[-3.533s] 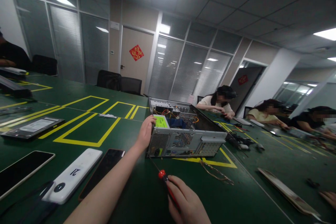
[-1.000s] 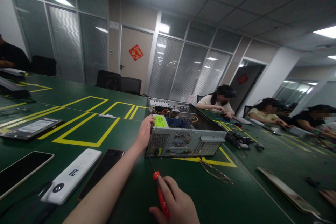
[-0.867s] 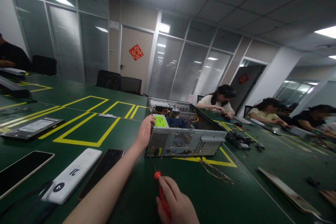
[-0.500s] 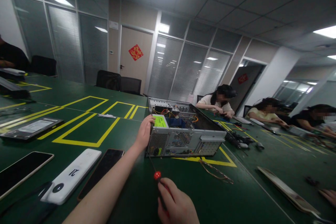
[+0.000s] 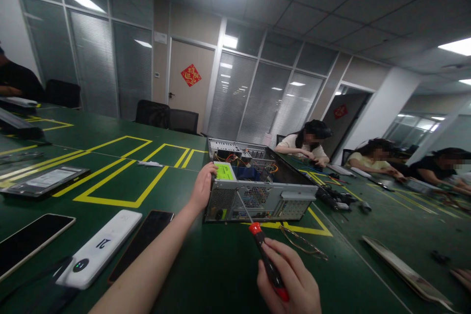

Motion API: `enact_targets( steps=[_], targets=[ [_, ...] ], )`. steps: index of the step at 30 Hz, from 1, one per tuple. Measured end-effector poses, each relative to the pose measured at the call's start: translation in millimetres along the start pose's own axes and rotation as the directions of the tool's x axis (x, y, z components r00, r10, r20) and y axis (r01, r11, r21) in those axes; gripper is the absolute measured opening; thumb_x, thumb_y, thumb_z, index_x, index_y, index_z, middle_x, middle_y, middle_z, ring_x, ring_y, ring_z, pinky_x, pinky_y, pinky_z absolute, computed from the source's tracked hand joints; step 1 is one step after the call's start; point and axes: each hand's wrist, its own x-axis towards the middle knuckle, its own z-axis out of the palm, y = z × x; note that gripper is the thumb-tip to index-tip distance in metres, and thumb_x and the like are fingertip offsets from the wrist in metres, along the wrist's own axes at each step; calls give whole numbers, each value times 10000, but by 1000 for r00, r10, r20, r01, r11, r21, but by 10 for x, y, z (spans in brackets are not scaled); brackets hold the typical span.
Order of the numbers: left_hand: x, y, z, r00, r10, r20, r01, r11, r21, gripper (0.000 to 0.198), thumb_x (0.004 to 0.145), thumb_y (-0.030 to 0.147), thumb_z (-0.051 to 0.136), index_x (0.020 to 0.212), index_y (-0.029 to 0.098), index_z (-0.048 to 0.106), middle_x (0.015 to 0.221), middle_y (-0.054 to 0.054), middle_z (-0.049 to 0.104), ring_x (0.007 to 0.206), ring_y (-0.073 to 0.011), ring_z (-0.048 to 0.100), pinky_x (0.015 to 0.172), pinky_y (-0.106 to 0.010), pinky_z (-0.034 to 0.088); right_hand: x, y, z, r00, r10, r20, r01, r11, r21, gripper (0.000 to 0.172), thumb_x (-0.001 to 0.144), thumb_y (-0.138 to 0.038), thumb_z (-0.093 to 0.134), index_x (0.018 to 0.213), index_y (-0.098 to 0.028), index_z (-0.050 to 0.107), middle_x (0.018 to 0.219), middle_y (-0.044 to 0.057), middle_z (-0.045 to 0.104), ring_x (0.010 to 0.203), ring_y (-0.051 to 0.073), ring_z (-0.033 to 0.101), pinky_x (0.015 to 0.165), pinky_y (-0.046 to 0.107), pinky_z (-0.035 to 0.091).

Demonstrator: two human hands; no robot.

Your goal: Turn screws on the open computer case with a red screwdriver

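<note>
R hand (image 5: 300, 279) cut off btm.

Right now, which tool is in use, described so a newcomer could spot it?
Find the open grey computer case on the green table, its near-left corner held by the left hand. Just in front of its rear panel the right hand grips a screwdriver, shaft pointing at the panel. Its red-and-black handle sets it apart from the flat phones and white power bank to the left.
</note>
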Motion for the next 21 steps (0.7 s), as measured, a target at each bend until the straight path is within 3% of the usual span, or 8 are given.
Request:
enact_targets(
  steps=[21],
  targets=[
    [3, 13, -4, 1000, -3, 6, 3, 1000, -1, 387, 953, 415, 222, 891, 195, 533, 1087, -91, 600, 1198, -202, 488, 1070, -419, 358, -34, 60, 25, 998, 57, 21, -56, 998, -13, 267, 781, -139, 579, 1047, -122, 587, 993, 145, 657, 878, 205, 666, 730, 310, 593]
  ],
)
